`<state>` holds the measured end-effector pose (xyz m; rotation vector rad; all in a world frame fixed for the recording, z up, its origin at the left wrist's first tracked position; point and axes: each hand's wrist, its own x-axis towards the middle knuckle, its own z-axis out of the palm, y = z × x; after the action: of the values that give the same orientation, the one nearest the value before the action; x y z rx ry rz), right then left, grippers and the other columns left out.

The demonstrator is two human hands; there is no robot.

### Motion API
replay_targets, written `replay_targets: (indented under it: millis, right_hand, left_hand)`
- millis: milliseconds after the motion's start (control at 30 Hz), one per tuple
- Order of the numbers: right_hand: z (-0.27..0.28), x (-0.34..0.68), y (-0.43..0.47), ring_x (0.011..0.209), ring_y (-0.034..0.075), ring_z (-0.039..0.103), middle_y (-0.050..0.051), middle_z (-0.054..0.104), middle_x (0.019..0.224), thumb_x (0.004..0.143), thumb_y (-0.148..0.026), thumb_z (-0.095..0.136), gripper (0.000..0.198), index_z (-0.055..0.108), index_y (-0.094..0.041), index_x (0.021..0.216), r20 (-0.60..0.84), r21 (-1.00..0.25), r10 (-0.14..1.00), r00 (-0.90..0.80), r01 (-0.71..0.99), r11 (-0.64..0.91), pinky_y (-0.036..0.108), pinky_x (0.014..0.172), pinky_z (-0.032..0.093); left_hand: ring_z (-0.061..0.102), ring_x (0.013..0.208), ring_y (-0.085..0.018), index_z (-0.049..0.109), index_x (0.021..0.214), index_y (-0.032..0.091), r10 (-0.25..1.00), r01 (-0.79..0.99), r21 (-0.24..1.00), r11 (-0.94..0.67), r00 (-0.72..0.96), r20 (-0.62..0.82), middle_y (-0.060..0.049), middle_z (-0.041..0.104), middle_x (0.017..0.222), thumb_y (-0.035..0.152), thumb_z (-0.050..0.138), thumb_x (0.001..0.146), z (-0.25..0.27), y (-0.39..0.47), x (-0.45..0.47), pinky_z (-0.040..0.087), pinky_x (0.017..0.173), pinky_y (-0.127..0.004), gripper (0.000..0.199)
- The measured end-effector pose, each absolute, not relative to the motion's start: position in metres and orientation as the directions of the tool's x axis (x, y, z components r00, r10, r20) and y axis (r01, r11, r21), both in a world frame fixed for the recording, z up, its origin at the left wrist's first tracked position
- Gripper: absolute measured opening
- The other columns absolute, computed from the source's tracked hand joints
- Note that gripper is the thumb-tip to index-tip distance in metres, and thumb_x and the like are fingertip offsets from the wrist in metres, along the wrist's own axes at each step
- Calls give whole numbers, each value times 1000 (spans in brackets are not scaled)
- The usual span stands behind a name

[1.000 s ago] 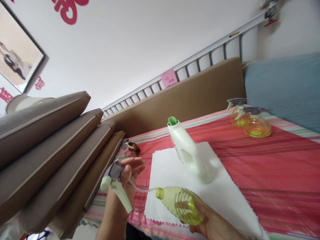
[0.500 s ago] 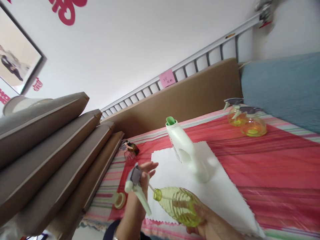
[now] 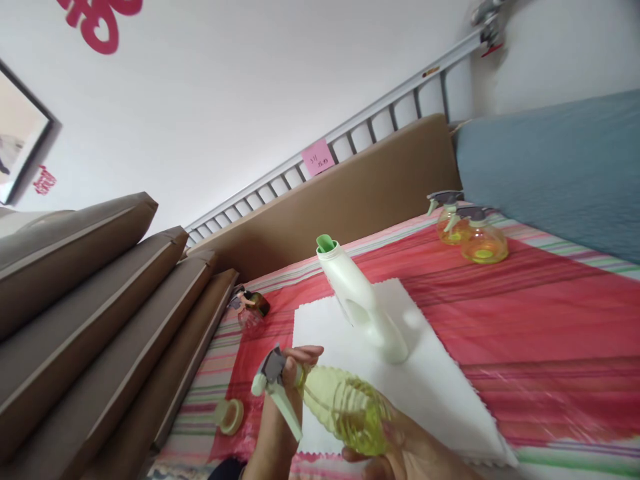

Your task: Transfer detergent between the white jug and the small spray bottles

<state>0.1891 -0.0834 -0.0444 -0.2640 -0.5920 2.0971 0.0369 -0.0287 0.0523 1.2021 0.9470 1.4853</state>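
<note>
My left hand (image 3: 292, 377) is closed around the grey and pale-green trigger spray head (image 3: 273, 371), its outer fingers stretched out. My right hand (image 3: 400, 448) grips the base of a ribbed, see-through yellow spray bottle (image 3: 345, 404), tilted with its neck to the left. The spray head sits at the bottle's neck; whether it is threaded on is hidden by the left fingers. Behind them a white jug (image 3: 369, 308) with a handle stands on a white cloth (image 3: 430, 400), a green piece (image 3: 325, 244) showing in its mouth. A pale round cap (image 3: 231, 417) lies left of my left hand.
Two orange-tinted spray bottles (image 3: 484, 244) stand at the far right near a blue cushioned surface (image 3: 555, 173). Small bottles (image 3: 252, 315) sit at the back left. Brown padded cushions (image 3: 120, 293) line the left side. Red sheeting (image 3: 530, 320) covers the striped cloth.
The spray head and bottle neck have come together; the dip tube, visible between them before, is now inside the bottle. The whole view has shifted slightly.
</note>
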Motion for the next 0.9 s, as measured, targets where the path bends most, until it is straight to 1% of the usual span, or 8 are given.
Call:
replay_targets:
  millis: [167,267,367,500,567,667,767,900]
  right_hand:
    - [-55,185,-81,50,11,58,2,65,76,69,-67,59,78,35,-24,131,-19,-609,812,-583,-638,-471,20,47,41]
    - [-57,180,-79,46,7,51,2,64,82,59,-69,66,89,36,-25,130,40,-657,814,-580,-629,-415,18,43,36]
    - [-56,175,-79,58,10,53,6,62,101,54,-60,74,90,36,-27,129,89,-709,864,-496,-641,-295,20,46,38]
    - [-55,173,-80,65,15,54,7,58,105,52,-49,80,89,35,-29,127,100,-732,917,-386,-653,-195,27,55,44]
    - [-55,173,-81,68,16,55,8,57,109,50,-47,81,91,35,-30,126,96,-727,939,-330,-667,-160,34,67,47]
    - [-54,173,-83,85,22,58,9,53,117,51,-44,81,90,34,-31,126,83,-721,959,-269,-681,-128,41,86,42]
    - [-50,174,-84,103,27,55,10,51,122,49,-44,82,91,34,-32,126,66,-720,960,-271,-679,-142,42,93,38]
    - [-49,174,-83,111,26,51,8,47,130,47,-41,84,89,38,-32,124,50,-688,963,-264,-708,-158,38,95,37]
  left_hand:
    - [64,79,-25,63,57,16,984,-226,958,-176,-48,169,-9,69,72,49,69,66,59,-33,39,47,84,-41,35]
    - [64,78,-23,64,60,16,984,-263,948,-177,-60,167,-7,69,70,47,67,69,59,-37,38,47,82,-38,32]
    - [65,75,-23,66,72,16,986,-328,930,-163,-90,141,-8,70,72,48,62,73,55,-41,38,47,78,-37,32]
    - [65,75,-24,65,83,14,982,-377,914,-151,-160,96,-10,71,73,53,55,77,53,-42,40,45,77,-37,41]
    - [65,74,-23,64,83,14,976,-380,911,-157,-202,84,-10,71,72,53,54,78,54,-42,42,44,77,-36,40]
    - [64,72,-21,64,81,14,966,-375,912,-164,-249,71,-9,70,70,51,56,77,55,-41,44,44,77,-35,38]
    - [64,71,-21,64,78,13,961,-367,915,-167,-268,68,-8,69,69,49,59,74,55,-40,45,44,75,-35,36]
    - [64,69,-22,65,76,12,963,-329,932,-154,-262,66,-10,69,68,50,61,72,54,-39,45,45,72,-35,38]
